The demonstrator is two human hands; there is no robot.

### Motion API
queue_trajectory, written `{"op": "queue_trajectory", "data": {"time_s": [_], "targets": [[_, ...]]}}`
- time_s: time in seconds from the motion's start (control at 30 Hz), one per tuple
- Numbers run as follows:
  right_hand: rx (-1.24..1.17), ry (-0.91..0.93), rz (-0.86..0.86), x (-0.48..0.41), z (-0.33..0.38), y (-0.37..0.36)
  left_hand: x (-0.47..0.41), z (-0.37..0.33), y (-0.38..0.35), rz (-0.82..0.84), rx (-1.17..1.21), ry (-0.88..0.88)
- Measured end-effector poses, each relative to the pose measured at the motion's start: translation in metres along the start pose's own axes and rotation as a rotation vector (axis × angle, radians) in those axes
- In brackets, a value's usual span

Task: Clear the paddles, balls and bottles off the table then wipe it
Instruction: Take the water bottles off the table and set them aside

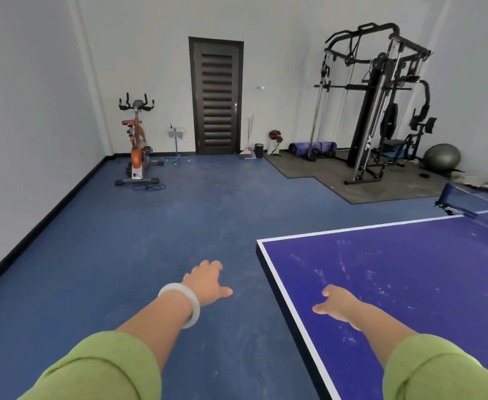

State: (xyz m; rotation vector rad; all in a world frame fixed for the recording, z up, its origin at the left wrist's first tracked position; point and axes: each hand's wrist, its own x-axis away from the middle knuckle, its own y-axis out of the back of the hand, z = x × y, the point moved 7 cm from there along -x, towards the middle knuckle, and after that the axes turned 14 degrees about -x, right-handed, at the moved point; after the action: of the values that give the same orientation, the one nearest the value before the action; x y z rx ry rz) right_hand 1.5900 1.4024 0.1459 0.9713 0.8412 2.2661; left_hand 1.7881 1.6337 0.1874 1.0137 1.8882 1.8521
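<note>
My left hand (206,284) hangs over the blue floor (150,241), just left of the table's near corner; its fingers are loose and slightly bent, thumb out to the right, holding nothing; a white bracelet (183,303) sits on that wrist. My right hand (338,307) is above the table (410,269), just inside its left edge; its fingers look relaxed and hold nothing, though they point away from me and I cannot tell whether they touch the top. The table fills the near right, purple-blue with a white border line and pale smears across it; its net (462,202) stands at the far right. Far left, an exercise bike (137,148) stands by the wall with a cable (148,186) on the floor beside it; a dark door (216,96) is in the far wall, a broom (248,140) and small bin (259,150) just right of it; far right, a weight machine (375,102) stands on a dark mat (323,171), a grey ball (442,157) beside it.
</note>
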Motion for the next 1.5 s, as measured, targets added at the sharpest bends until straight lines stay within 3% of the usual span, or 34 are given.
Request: {"op": "queue_trajectory", "data": {"time_s": [0.47, 0.83, 1.1, 1.5], "targets": [[0.048, -0.039, -0.01, -0.341, 0.185, 0.046, -0.381, 0.062, 0.093, 0.055, 0.011, -0.05], [0.044, -0.28, -0.191, -0.547, 0.25, 0.109, -0.691, 0.061, 0.159, 0.109, -0.076, -0.356], [-0.162, -0.524, -0.304, -0.616, 0.197, 0.18, -0.845, -0.057, 0.17, 0.224, -0.074, -0.616], [-0.355, -0.688, -0.434, -0.756, 0.082, 0.349, -1.04, -0.321, 0.189, 0.325, -0.159, -0.903]]}}
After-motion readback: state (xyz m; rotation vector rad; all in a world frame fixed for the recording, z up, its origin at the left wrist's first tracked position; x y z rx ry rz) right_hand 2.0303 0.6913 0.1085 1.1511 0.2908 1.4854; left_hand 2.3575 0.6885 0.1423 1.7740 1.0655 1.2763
